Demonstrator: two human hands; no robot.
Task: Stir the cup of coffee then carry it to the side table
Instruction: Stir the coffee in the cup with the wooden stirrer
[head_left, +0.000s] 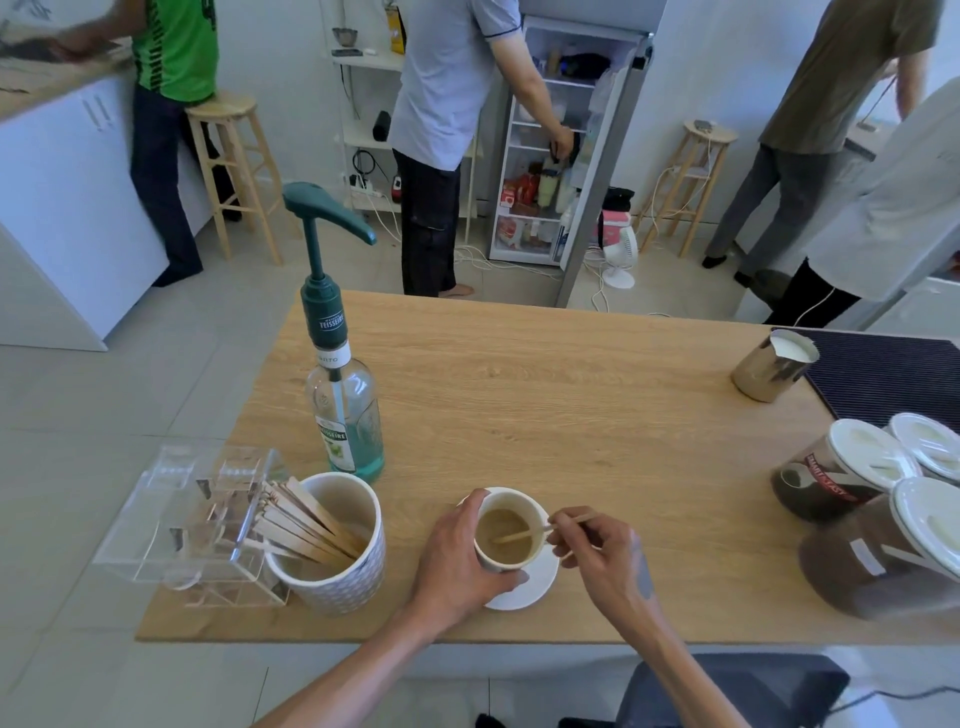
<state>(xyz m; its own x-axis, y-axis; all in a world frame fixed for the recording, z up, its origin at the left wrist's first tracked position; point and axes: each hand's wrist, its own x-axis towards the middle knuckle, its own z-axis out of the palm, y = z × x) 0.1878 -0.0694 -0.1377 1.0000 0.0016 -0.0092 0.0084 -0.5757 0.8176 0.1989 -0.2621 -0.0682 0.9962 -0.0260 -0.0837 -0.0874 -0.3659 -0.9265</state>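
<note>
While the coffee cup stands on its white saucer near the table front edge, left hand is wrapped round its side & right hand pinches a wooden stirrer, tip in the coffee. Syrup bottle behind reads "TEISSEIRE"
</note>
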